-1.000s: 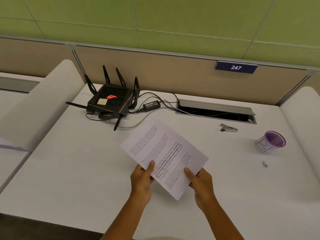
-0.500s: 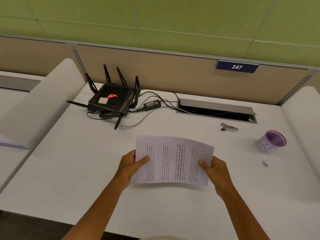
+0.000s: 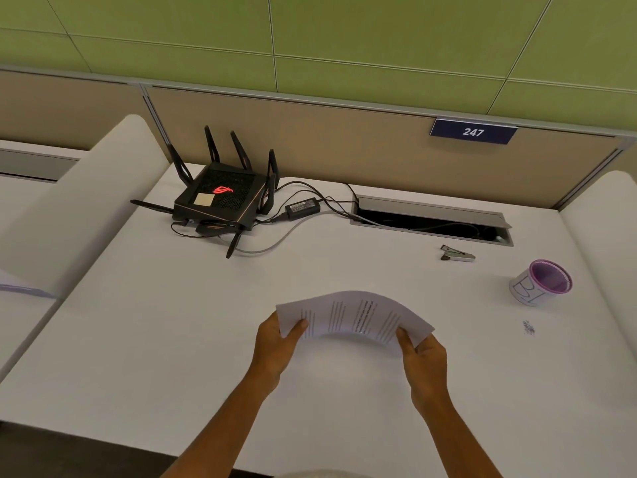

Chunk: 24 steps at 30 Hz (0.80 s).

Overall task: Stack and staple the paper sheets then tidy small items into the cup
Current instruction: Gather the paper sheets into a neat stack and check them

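Note:
I hold the printed paper sheets [image 3: 355, 317] above the white desk [image 3: 172, 339], turned sideways and bowed upward in the middle. My left hand [image 3: 275, 346] grips their left edge and my right hand [image 3: 424, 360] grips their right edge. A small metal stapler [image 3: 458, 254] lies further back to the right. The white cup [image 3: 539, 282] with a purple inside stands at the right, and a little cluster of dark small items [image 3: 528, 328] lies on the desk just in front of it.
A black router [image 3: 220, 201] with antennas sits at the back left, its cables and power brick [image 3: 302, 208] running to an open cable hatch [image 3: 431, 220]. White curved dividers [image 3: 69, 201] flank the desk on both sides.
The sheets have turned from a diagonal hold to sideways, and now they bend up into an arch between my two hands, lower and nearer the desk.

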Each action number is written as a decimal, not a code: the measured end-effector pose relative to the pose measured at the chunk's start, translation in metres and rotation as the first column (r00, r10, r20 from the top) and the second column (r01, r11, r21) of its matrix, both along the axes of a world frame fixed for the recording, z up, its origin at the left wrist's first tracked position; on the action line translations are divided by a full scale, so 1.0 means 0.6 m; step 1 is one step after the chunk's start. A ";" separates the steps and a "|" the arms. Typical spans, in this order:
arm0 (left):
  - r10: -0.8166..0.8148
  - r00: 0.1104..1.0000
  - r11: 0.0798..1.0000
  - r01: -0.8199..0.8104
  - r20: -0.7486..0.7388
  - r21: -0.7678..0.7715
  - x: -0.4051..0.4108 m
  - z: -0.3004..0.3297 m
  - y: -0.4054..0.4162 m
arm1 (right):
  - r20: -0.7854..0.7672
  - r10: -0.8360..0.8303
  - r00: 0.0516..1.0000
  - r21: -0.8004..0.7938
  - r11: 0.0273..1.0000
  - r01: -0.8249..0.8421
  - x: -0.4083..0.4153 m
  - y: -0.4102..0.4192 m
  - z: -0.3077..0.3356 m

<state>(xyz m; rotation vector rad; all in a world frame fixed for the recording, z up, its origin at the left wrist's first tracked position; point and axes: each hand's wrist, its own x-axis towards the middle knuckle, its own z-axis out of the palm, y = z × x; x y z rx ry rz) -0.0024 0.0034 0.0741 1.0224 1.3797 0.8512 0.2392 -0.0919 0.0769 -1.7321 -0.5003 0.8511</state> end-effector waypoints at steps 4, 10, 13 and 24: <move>0.009 1.000 0.999 -0.010 0.025 0.030 0.000 0.004 0.004 | 0.008 -0.013 1.000 0.022 1.000 0.012 0.006 0.003 0.004; -0.037 0.997 0.999 0.034 -0.063 -0.043 0.001 -0.010 -0.002 | 0.038 0.035 0.999 -0.025 0.999 -0.035 0.012 0.007 -0.009; -0.053 0.997 0.998 0.050 -0.061 -0.049 -0.003 -0.010 0.002 | 0.093 0.120 0.988 -0.039 0.992 -0.117 0.027 0.016 0.001; 0.004 0.998 0.985 0.008 0.068 -0.171 -0.038 -0.016 0.000 | -0.274 0.312 0.910 -0.067 0.937 -0.342 0.108 0.016 0.047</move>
